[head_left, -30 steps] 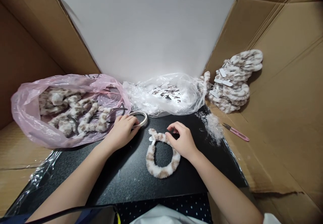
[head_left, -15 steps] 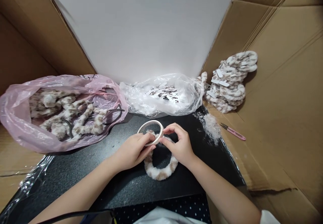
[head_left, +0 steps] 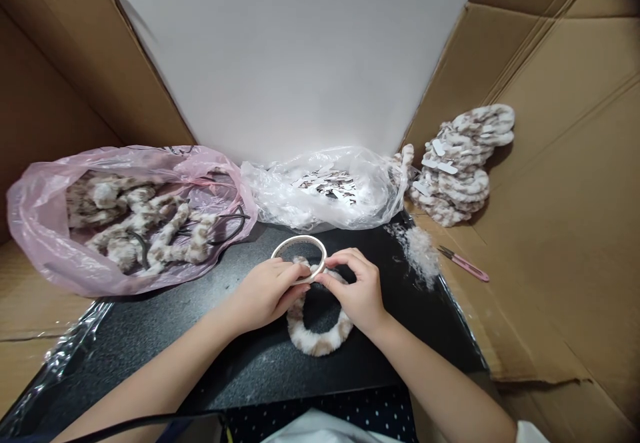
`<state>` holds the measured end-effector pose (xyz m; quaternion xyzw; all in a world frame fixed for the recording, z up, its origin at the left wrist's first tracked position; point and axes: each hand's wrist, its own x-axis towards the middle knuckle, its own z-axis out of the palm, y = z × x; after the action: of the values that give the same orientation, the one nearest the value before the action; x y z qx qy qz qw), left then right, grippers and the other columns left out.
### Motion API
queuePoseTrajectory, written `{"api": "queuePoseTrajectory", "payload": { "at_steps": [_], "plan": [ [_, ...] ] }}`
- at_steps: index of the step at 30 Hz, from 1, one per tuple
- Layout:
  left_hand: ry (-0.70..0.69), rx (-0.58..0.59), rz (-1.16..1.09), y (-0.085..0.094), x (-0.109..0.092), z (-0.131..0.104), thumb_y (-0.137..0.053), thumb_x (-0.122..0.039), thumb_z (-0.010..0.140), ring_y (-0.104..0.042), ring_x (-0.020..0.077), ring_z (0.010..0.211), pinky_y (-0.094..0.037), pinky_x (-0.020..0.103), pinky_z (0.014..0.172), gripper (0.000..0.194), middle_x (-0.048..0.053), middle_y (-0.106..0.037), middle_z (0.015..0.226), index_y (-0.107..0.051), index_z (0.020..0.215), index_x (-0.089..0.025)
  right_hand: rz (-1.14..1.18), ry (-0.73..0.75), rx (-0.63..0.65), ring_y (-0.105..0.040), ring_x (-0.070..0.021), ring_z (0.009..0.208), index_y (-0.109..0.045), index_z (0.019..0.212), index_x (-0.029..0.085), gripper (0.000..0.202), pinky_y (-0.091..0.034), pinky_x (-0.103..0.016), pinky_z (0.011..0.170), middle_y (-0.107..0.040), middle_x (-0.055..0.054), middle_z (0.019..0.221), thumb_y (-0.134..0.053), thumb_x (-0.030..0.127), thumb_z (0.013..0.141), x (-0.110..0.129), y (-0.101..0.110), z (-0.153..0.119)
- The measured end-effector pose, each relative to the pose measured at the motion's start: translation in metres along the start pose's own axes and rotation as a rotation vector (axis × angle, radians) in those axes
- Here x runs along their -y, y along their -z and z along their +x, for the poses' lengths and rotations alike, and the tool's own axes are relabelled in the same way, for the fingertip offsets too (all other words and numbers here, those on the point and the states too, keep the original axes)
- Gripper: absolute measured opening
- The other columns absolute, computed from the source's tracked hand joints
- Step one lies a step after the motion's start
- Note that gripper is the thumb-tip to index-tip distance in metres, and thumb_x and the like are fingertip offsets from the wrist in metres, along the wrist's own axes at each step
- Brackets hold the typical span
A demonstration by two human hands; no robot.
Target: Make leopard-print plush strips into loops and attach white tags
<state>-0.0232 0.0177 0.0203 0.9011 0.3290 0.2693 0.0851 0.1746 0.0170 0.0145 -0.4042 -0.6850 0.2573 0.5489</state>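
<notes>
My left hand (head_left: 273, 292) is closed around the near-left side of a roll of tape (head_left: 300, 240), thumb pressed on the ring. The fingertips of my right hand (head_left: 357, 290) pinch at the roll's right edge; whether a strip of tape is between them is too small to tell. Beneath both hands a fluffy white-and-brown ring, like a plush headband (head_left: 320, 344), lies flat on the black table (head_left: 240, 356). Its far part is partly hidden by the tape and my fingers.
At the left lies a pink plastic bag (head_left: 37, 230) of fluffy pieces. A clear bag (head_left: 273, 196) with printed cards stands at the back. On the right are a heap of finished-looking fluffy rings (head_left: 465, 163), clear plastic scraps (head_left: 420, 253) and pink thread snips (head_left: 470, 268). Cardboard walls (head_left: 560, 196) flank the table.
The tape roll has tilted slightly, its opening showing a little differently. Both hands keep their hold on it. The whole view has shifted slightly.
</notes>
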Motion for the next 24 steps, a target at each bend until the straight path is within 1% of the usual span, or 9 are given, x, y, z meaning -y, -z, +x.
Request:
{"api": "queuePoseTrajectory", "payload": {
  "at_steps": [3, 5, 9, 12, 15, 17, 20, 24],
  "plan": [
    [-0.016, -0.025, 0.025, -0.0003, -0.0012, -0.0002, -0.042, -0.02, 0.096, -0.061, 0.0174, 0.066, -0.039, 0.027, 0.061, 0.007, 0.002, -0.066, 0.076, -0.049, 0.097, -0.02, 0.012, -0.002, -0.055, -0.061, -0.0169, 0.075, -0.066, 0.078, 0.019, 0.015, -0.048, -0.03, 0.071, -0.067, -0.002, 0.077, -0.08, 0.018, 0.071, -0.0006, -0.0019, -0.0024],
    [-0.024, -0.028, 0.033, -0.0003, -0.0013, 0.0, -0.041, -0.02, 0.096, -0.061, 0.017, 0.065, -0.039, 0.027, 0.061, 0.007, 0.002, -0.065, 0.075, -0.049, 0.097, -0.019, 0.02, -0.004, -0.062, -0.062, -0.017, 0.075, -0.066, 0.077, 0.019, 0.016, -0.049, -0.03, 0.071, -0.067, -0.002, 0.078, -0.08, 0.018, 0.07, -0.0011, -0.0028, -0.0036],
    [-0.033, -0.006, 0.046, -0.0002, 0.0001, 0.0004, -0.041, -0.021, 0.097, -0.06, 0.0167, 0.063, -0.038, 0.027, 0.059, 0.008, 0.001, -0.066, 0.074, -0.048, 0.097, -0.019, 0.041, -0.006, -0.017, -0.061, -0.0162, 0.074, -0.066, 0.075, 0.019, 0.013, -0.049, -0.03, 0.071, -0.067, -0.001, 0.075, -0.077, 0.015, 0.073, -0.0013, -0.0044, -0.0045],
    [-0.044, -0.008, 0.059, 0.0005, 0.001, 0.0009, -0.041, -0.021, 0.097, -0.06, 0.0163, 0.062, -0.038, 0.027, 0.059, 0.008, 0.001, -0.066, 0.074, -0.049, 0.097, -0.019, 0.043, 0.033, 0.031, -0.061, -0.0157, 0.074, -0.064, 0.071, 0.019, 0.013, -0.049, -0.03, 0.072, -0.067, -0.001, 0.073, -0.073, 0.012, 0.077, 0.0, -0.0056, -0.0045],
    [-0.051, -0.029, 0.068, 0.0014, 0.0006, 0.0017, -0.041, -0.021, 0.097, -0.06, 0.0162, 0.063, -0.038, 0.027, 0.06, 0.008, 0.001, -0.066, 0.074, -0.049, 0.096, -0.019, 0.034, 0.067, -0.045, -0.062, -0.0178, 0.081, -0.063, 0.075, 0.019, 0.015, -0.05, -0.032, 0.076, -0.066, -0.003, 0.082, -0.077, 0.013, 0.073, 0.0015, -0.0063, -0.0049],
    [-0.055, -0.036, 0.08, 0.0015, 0.0001, 0.0022, -0.041, -0.021, 0.097, -0.06, 0.0162, 0.063, -0.038, 0.027, 0.06, 0.008, 0.001, -0.066, 0.074, -0.049, 0.096, -0.019, 0.048, 0.072, -0.102, -0.064, -0.0185, 0.082, -0.063, 0.08, 0.019, 0.019, -0.051, -0.033, 0.076, -0.066, -0.004, 0.085, -0.079, 0.014, 0.07, 0.0021, -0.0068, -0.006],
    [-0.065, -0.037, 0.104, 0.0009, -0.0003, 0.0019, -0.04, -0.021, 0.098, -0.061, 0.0162, 0.062, -0.036, 0.027, 0.059, 0.009, 0.001, -0.066, 0.072, -0.049, 0.096, -0.019, 0.065, 0.071, -0.134, -0.066, -0.0179, 0.079, -0.065, 0.082, 0.019, 0.02, -0.053, -0.032, 0.074, -0.068, -0.004, 0.082, -0.08, 0.013, 0.07, 0.0029, -0.0083, -0.0083],
    [-0.056, -0.029, 0.132, 0.0004, -0.0004, 0.0006, -0.039, -0.023, 0.098, -0.061, 0.0161, 0.06, -0.035, 0.027, 0.058, 0.011, 0.002, -0.066, 0.072, -0.049, 0.095, -0.018, 0.085, 0.055, -0.164, -0.068, -0.0175, 0.076, -0.066, 0.078, 0.02, 0.016, -0.055, -0.031, 0.073, -0.071, -0.003, 0.08, -0.078, 0.012, 0.071, 0.0037, -0.0102, -0.0101]
  ]
}}
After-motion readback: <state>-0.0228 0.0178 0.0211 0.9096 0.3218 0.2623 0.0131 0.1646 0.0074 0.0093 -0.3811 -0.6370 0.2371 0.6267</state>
